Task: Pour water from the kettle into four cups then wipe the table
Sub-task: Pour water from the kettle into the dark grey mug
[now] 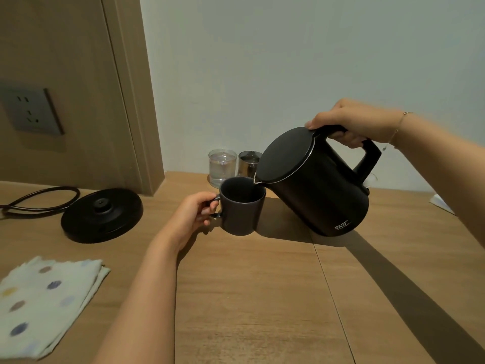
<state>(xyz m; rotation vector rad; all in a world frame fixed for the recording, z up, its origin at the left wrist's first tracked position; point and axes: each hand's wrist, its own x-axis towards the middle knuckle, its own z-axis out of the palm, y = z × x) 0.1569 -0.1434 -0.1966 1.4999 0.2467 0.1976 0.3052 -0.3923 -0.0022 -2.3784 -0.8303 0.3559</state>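
Kettle, black plastic electric point(312, 185), tilted in my right hand point(351, 124), fingers wrapped round its handle, spout over the dark grey ceramic mug point(242, 206). My left hand point(194, 214) grips the mug's handle. Pouring step under way. Next: level the kettle before overflow.

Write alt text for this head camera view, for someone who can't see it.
A right hand tilts a black kettle over a dark mug held by the left hand above a wooden table; a spotted cloth lies nearby.
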